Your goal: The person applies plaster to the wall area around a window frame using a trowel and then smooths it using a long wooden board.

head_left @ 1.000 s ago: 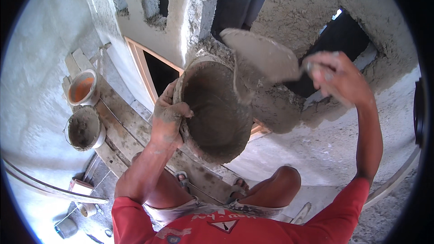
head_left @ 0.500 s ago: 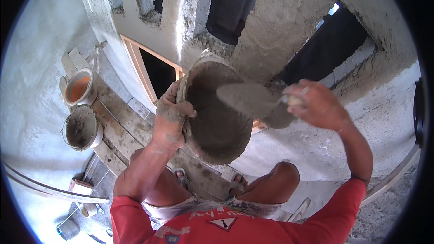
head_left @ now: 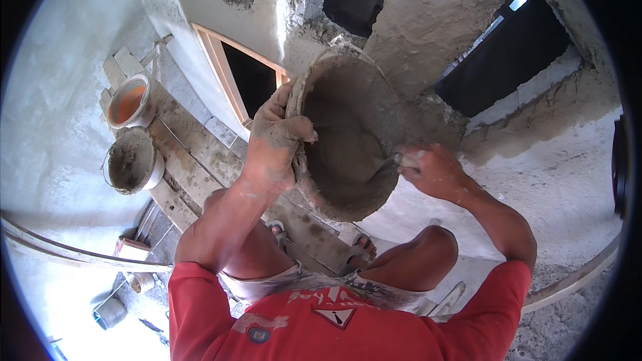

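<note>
My left hand (head_left: 273,144) grips the rim of a mortar-caked bucket (head_left: 314,190), thumb over the edge, holding it tilted above my knees. Wet grey mortar (head_left: 344,150) lies inside. On the bucket's right side, my right hand (head_left: 431,170) is closed round the handle of a trowel (head_left: 384,170). The trowel's blade dips into the mortar, so most of it is hidden.
On the wooden planks (head_left: 194,150) at left stand a bucket with orange inside (head_left: 130,103) and a mortar-coated bucket (head_left: 134,160). Ahead is a rough plastered wall (head_left: 441,20) with dark openings and a wooden frame (head_left: 221,73). Other containers, including a grey bucket (head_left: 110,312), sit lower left.
The trowel has gone from above the bucket's right rim down into the mortar. My right hand has moved lower and slightly left; the bucket sits a little higher and further right in view.
</note>
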Action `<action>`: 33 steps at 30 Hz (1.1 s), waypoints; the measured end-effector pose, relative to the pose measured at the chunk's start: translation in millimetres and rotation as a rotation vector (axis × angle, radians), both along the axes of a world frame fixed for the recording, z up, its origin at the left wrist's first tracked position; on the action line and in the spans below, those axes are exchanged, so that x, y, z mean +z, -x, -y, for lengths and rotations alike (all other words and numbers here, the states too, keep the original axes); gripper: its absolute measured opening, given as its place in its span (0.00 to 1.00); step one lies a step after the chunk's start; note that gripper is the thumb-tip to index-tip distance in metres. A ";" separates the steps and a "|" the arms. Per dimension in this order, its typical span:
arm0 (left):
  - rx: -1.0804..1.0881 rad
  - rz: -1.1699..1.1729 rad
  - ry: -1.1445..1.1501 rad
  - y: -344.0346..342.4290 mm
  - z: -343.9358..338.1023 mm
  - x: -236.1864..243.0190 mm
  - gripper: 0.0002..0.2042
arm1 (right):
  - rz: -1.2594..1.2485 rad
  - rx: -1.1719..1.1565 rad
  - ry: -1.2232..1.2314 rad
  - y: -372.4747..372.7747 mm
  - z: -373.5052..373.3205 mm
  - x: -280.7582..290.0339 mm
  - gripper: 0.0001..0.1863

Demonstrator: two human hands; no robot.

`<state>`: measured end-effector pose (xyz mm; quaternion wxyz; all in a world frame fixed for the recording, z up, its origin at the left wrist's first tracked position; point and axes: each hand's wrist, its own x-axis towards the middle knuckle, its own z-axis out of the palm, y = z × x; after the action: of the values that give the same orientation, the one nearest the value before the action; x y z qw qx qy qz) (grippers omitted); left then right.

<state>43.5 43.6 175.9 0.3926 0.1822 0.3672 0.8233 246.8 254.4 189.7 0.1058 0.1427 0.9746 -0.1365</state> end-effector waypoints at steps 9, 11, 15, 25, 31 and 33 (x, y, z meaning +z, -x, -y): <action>0.031 0.014 0.003 1.7 -8.2 -2.1 0.37 | -0.193 -0.108 0.013 -7.3 -18.3 46.2 0.22; 0.035 0.017 0.016 1.5 -7.9 -0.6 0.37 | -0.243 -0.136 0.027 -11.7 -17.9 78.9 0.22; 0.017 0.080 0.001 -5.5 -14.4 -0.3 0.36 | -0.259 -0.058 -0.072 -25.0 -13.6 159.4 0.22; 0.023 0.050 0.047 -13.5 -11.0 -5.9 0.35 | -0.463 -0.255 -0.266 -40.4 -81.7 212.3 0.29; -0.019 0.080 -0.002 -13.7 -12.3 -4.1 0.35 | -0.753 -0.455 -0.429 -61.6 -84.9 267.6 0.28; -0.020 0.105 -0.041 -18.6 -12.9 0.7 0.34 | -0.643 -0.433 -0.309 -54.3 -67.5 255.4 0.26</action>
<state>62.0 56.5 176.5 0.4156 0.1502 0.3271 0.8353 301.1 322.0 445.1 -0.2577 0.3087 0.9145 -0.0455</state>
